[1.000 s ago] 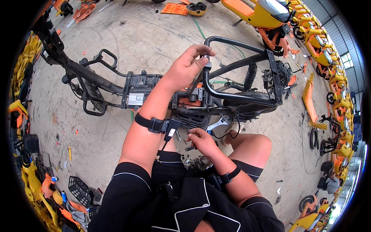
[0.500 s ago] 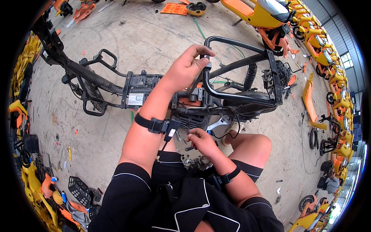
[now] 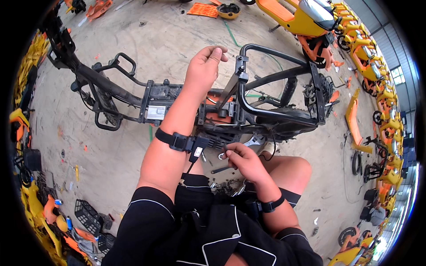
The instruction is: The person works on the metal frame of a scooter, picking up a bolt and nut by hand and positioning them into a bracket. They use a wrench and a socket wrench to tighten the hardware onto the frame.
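Head view: looped black tubing [image 3: 279,114] of a scooter frame stands to the right of the left hand [image 3: 206,65], its bolted bracket [image 3: 242,73] near the fingertips yet untouched. That hand's fingers curl toward the thumb — whether around anything, I cannot tell. Nearer the body, the right hand [image 3: 245,163] has thumb and forefinger together, grip unclear. An adjustable wrench [image 3: 255,141] lies just beyond it; yellow scooters [image 3: 290,20] stand well beyond both hands.
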`<action>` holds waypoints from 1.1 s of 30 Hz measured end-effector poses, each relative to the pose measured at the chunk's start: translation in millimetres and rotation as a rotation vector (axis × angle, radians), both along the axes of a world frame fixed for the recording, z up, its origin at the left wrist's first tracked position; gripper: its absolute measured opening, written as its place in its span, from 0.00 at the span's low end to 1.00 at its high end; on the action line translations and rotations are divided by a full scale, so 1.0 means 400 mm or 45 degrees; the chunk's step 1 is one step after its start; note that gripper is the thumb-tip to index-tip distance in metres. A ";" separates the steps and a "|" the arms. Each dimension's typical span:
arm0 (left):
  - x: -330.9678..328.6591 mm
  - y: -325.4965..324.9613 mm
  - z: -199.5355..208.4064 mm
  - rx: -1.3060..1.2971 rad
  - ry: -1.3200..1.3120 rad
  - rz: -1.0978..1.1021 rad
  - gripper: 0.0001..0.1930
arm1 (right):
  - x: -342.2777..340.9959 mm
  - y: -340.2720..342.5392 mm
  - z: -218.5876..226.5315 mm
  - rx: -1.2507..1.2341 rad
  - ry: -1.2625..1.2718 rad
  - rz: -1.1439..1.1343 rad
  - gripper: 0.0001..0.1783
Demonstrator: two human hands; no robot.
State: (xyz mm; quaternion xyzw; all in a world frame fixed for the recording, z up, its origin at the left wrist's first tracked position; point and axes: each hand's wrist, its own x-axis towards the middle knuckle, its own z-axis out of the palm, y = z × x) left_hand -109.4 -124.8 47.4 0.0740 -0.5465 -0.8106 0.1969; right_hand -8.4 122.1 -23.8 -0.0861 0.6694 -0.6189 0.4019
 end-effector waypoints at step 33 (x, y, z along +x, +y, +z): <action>0.023 -0.071 -0.027 0.050 -0.172 -0.868 0.17 | -0.344 -0.237 0.385 0.906 2.205 0.330 0.10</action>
